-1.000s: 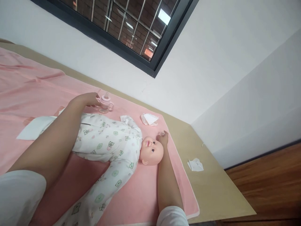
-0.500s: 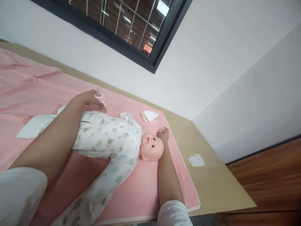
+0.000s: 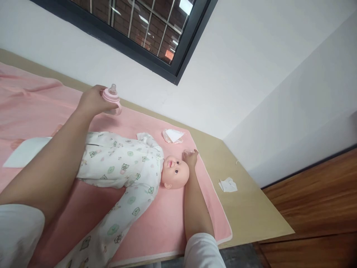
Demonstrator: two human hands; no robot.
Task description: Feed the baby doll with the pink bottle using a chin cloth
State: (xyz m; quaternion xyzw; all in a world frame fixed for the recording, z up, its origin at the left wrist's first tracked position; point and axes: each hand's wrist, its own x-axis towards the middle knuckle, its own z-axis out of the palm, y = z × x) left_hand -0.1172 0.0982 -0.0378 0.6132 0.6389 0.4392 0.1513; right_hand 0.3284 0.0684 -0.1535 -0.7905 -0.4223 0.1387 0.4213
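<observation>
My left hand [image 3: 96, 100] is wrapped round a pink baby bottle [image 3: 111, 97], held upright above the blanket with its clear teat pointing up. A bald baby doll [image 3: 177, 173] lies on its back in white printed clothes [image 3: 119, 160], its head towards the right. My left forearm crosses over the doll's lower body and hides part of it. Past the doll's head, my right hand [image 3: 191, 158] is closed on a small clear plastic cap [image 3: 189, 152], low over the blanket. The cap's exact shape is hard to make out.
A pink blanket [image 3: 158, 223] covers much of the wooden table [image 3: 251, 212]. Near my right hand lies a clear packet with white paper [image 3: 173, 136]. A crumpled white tissue [image 3: 228, 184] rests on bare wood. White walls and a dark-framed window [image 3: 175, 74] stand behind.
My left hand has lifted the baby bottle up from beside the doll, and the bottle stands more upright. My right hand stays by the doll's head. The whole view has shifted slightly.
</observation>
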